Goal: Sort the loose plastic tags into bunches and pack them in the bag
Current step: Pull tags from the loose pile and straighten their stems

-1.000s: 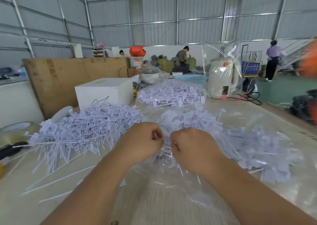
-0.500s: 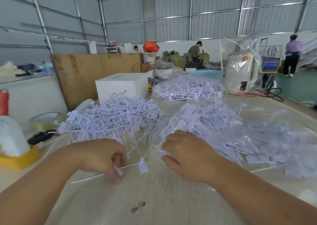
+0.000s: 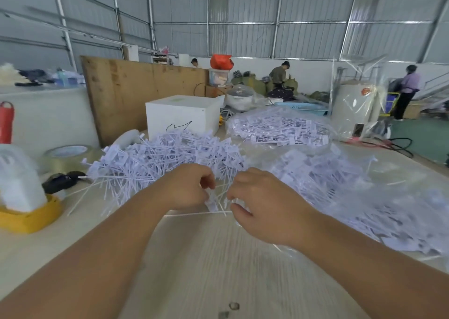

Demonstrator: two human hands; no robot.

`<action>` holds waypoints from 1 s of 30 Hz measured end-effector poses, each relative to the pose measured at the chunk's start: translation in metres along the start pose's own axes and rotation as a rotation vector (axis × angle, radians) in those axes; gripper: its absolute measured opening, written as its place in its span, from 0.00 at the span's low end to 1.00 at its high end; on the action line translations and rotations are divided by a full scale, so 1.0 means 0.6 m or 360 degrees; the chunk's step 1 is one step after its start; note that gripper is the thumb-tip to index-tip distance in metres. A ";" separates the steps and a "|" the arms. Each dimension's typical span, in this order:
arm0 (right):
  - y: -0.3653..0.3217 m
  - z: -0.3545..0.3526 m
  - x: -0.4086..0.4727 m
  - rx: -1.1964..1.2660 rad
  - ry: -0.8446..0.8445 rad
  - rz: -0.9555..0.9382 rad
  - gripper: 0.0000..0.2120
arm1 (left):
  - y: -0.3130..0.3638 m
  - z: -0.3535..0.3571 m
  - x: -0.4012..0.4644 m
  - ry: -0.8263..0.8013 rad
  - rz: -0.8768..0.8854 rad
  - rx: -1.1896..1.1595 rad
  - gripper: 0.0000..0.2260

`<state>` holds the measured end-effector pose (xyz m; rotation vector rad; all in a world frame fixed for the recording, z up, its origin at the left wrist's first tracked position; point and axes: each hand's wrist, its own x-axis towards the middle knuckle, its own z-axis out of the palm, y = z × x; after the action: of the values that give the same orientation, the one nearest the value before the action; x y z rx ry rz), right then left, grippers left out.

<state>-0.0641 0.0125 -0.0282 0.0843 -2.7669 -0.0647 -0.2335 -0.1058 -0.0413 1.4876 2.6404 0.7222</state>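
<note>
A heap of loose white plastic tags [image 3: 160, 163] lies on the table at centre left. My left hand [image 3: 189, 187] pinches a few tags [image 3: 211, 203] at the heap's near edge. Right beside it, my right hand [image 3: 262, 207] pinches thin tag stems with curled fingers. A clear plastic bag [image 3: 364, 197] holding many tags spreads to the right, partly under my right wrist. A second filled bag of tags [image 3: 279, 126] sits farther back.
A white box [image 3: 182, 114] stands behind the heap, with a plywood board [image 3: 136, 92] behind it. At left are a tape roll [image 3: 68, 156], a black tool [image 3: 63, 181] and a yellow holder [image 3: 29, 219]. A wrapped appliance [image 3: 357, 107] stands back right. People work in the distance.
My left hand has lifted from the table with a tag and come back to meet my right hand at the heap's edge. The view has swung left.
</note>
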 end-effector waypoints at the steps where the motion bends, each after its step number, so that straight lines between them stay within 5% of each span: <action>1: -0.002 -0.001 0.010 -0.0004 -0.0043 -0.0018 0.10 | -0.006 0.001 -0.001 0.0010 -0.0006 -0.0063 0.09; 7: 0.012 0.027 0.026 0.0114 -0.0364 0.0353 0.13 | -0.033 0.015 -0.014 -0.0258 -0.0041 0.0108 0.10; 17: 0.021 0.044 0.026 0.0109 -0.0475 0.0678 0.04 | -0.016 0.016 -0.021 -0.0129 -0.0124 0.0061 0.07; 23: 0.026 0.058 0.032 0.0202 -0.0150 0.0782 0.07 | 0.000 0.022 -0.026 -0.0243 -0.0099 -0.0102 0.11; 30: 0.034 0.062 0.031 0.0696 0.0283 0.0835 0.18 | 0.016 0.038 -0.018 -0.0062 0.0031 0.0253 0.13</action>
<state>-0.0960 0.0327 -0.0547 -0.4952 -2.4880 0.6475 -0.2143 -0.1019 -0.0599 1.5484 2.7146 0.4887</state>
